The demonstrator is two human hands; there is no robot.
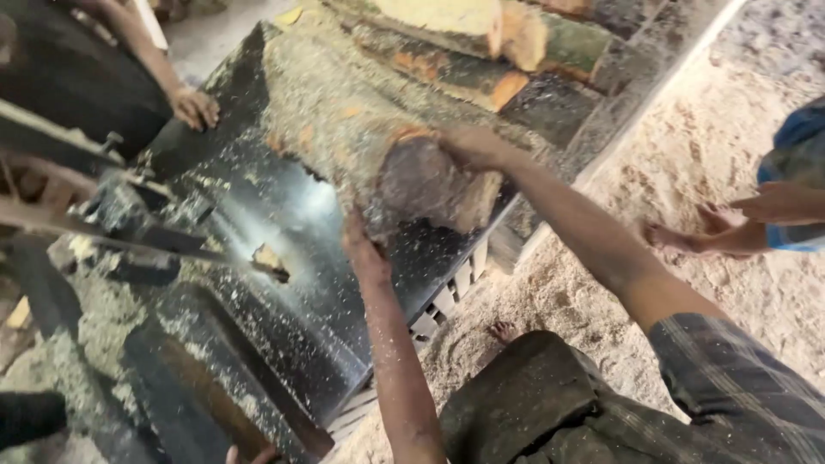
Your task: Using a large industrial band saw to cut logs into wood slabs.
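Note:
A thick bark-covered log (361, 120) lies on the dark metal saw table (284, 283), its cut end facing me. My left hand (363, 245) presses against the lower edge of that cut end. My right hand (468, 146) grips the top right of the same end. Both arms are dusted with sawdust. A thin saw blade (163, 245) runs across the table at the left, with a small wood scrap (268, 260) beside it.
More cut logs (481, 43) are stacked behind. Another person's hand (196, 107) rests on the table's far left edge. A second person's legs and feet (730, 232) stand on the sawdust-covered floor (687, 129) at right. Fingers (249, 454) show at the bottom edge.

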